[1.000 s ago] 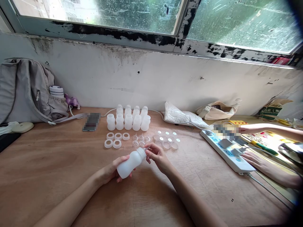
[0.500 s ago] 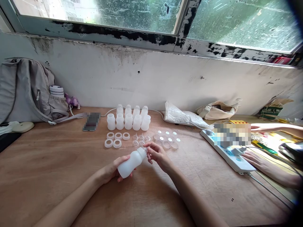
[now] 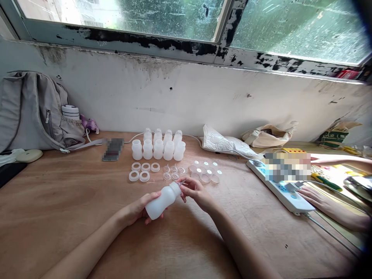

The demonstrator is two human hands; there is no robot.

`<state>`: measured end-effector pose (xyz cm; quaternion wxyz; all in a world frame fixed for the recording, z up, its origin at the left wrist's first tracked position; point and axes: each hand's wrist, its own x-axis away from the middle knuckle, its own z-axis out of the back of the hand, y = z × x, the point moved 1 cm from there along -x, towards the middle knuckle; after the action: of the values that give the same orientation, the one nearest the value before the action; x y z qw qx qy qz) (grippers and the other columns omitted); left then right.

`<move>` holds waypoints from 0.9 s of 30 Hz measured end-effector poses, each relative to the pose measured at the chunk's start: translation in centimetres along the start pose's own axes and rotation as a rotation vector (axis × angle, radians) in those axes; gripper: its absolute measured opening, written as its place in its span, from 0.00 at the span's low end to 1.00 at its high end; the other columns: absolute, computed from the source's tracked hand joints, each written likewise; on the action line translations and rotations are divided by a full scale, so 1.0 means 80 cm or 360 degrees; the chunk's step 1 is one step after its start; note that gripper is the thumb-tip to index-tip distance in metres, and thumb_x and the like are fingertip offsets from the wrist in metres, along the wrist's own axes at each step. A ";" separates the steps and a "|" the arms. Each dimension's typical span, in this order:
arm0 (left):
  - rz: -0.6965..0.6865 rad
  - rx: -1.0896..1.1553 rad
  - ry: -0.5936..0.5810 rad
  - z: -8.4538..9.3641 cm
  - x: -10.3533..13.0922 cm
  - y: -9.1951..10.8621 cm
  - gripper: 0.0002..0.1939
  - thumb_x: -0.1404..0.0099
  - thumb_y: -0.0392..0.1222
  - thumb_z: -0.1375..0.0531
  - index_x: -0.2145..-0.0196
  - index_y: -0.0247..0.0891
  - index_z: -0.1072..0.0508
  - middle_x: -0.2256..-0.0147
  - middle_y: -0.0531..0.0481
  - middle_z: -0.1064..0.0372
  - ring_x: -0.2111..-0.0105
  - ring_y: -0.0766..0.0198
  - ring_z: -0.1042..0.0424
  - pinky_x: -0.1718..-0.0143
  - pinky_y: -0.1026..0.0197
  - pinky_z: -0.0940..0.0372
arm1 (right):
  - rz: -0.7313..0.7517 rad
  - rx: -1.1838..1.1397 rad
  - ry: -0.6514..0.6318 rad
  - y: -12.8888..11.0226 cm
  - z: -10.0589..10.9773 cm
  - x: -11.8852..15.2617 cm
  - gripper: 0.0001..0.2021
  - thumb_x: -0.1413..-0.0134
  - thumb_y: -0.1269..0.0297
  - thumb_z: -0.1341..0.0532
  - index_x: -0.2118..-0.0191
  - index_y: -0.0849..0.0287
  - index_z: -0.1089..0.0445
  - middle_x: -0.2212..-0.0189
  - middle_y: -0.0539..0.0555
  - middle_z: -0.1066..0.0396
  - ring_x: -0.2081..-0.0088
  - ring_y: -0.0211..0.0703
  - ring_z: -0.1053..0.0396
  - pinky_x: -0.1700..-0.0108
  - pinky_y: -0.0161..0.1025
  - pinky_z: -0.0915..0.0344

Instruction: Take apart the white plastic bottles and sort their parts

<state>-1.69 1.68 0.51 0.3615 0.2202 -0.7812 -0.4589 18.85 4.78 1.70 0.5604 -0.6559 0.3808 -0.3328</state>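
Note:
My left hand (image 3: 142, 209) is wrapped round the body of a frosted white baby bottle (image 3: 162, 201), which tilts with its neck up to the right. At the bottle's mouth, my right hand (image 3: 196, 192) pinches a small clear bottle nipple (image 3: 181, 182), partly hidden by the fingers. Just beyond the hands lie several clear nipples (image 3: 173, 169). To their left are several white screw rings (image 3: 144, 176). On the right rest several clear round caps (image 3: 205, 178) with white discs among them.
Open frosted bottles (image 3: 158, 150) stand in a row at the back, with capped ones (image 3: 178, 135) behind. A phone (image 3: 112, 149) and backpack (image 3: 31, 108) are left. On the right lie a power strip (image 3: 279, 190), a white padded bag (image 3: 223, 143) and another person's arms (image 3: 331, 205).
The fingers of my right hand have shifted slightly at the bottle's mouth, and the clear nipple shows a little more. The bottle stays tilted in my left hand.

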 end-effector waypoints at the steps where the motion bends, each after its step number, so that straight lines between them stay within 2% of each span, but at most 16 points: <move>1: 0.0006 0.0011 0.0006 0.000 0.000 0.000 0.27 0.39 0.57 0.56 0.65 0.28 0.31 0.78 0.47 0.33 0.88 0.74 0.44 0.91 0.71 0.52 | 0.0010 -0.0002 -0.0011 -0.001 0.000 0.000 0.12 0.53 0.61 0.39 0.63 0.60 0.36 0.77 0.49 0.38 0.77 0.33 0.40 0.77 0.33 0.41; 5: 0.0037 0.0053 0.0020 0.000 0.000 0.001 0.27 0.39 0.57 0.55 0.64 0.28 0.31 0.78 0.47 0.33 0.87 0.74 0.43 0.90 0.71 0.51 | 0.0043 -0.0054 -0.0048 -0.001 0.002 0.001 0.12 0.55 0.64 0.38 0.62 0.58 0.35 0.73 0.51 0.37 0.74 0.35 0.40 0.77 0.32 0.41; 10: 0.0013 0.0043 -0.0006 -0.005 0.002 0.005 0.25 0.40 0.56 0.54 0.64 0.29 0.31 0.78 0.47 0.33 0.87 0.73 0.42 0.91 0.72 0.50 | 0.0084 -0.0167 -0.0006 -0.003 0.003 0.001 0.08 0.60 0.68 0.36 0.68 0.58 0.32 0.66 0.53 0.38 0.73 0.34 0.42 0.78 0.31 0.44; 14: 0.0015 0.0000 -0.0040 -0.008 0.003 0.008 0.25 0.40 0.56 0.54 0.65 0.29 0.31 0.79 0.48 0.34 0.87 0.74 0.43 0.91 0.73 0.51 | 0.0079 -0.0211 0.0007 -0.004 0.003 0.001 0.06 0.59 0.66 0.37 0.71 0.60 0.31 0.63 0.54 0.40 0.73 0.34 0.41 0.77 0.32 0.44; 19: 0.0025 -0.0013 -0.0027 -0.007 0.003 0.007 0.26 0.40 0.57 0.54 0.64 0.29 0.31 0.79 0.48 0.33 0.87 0.74 0.43 0.91 0.72 0.50 | 0.0000 -0.0099 0.0102 -0.004 0.001 0.000 0.08 0.55 0.61 0.39 0.71 0.61 0.32 0.69 0.52 0.37 0.76 0.32 0.42 0.77 0.32 0.42; 27: 0.0058 0.0034 -0.0008 -0.006 0.002 0.008 0.25 0.40 0.57 0.53 0.62 0.30 0.33 0.77 0.47 0.32 0.84 0.71 0.39 0.91 0.72 0.48 | -0.0155 0.0048 0.0180 -0.001 0.003 -0.002 0.13 0.56 0.58 0.38 0.66 0.61 0.35 0.76 0.49 0.37 0.77 0.33 0.39 0.80 0.30 0.42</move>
<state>-1.43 1.65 1.29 0.3654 0.2086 -0.7908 -0.4444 18.96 5.05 1.73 0.5309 -0.6453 0.3744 -0.4019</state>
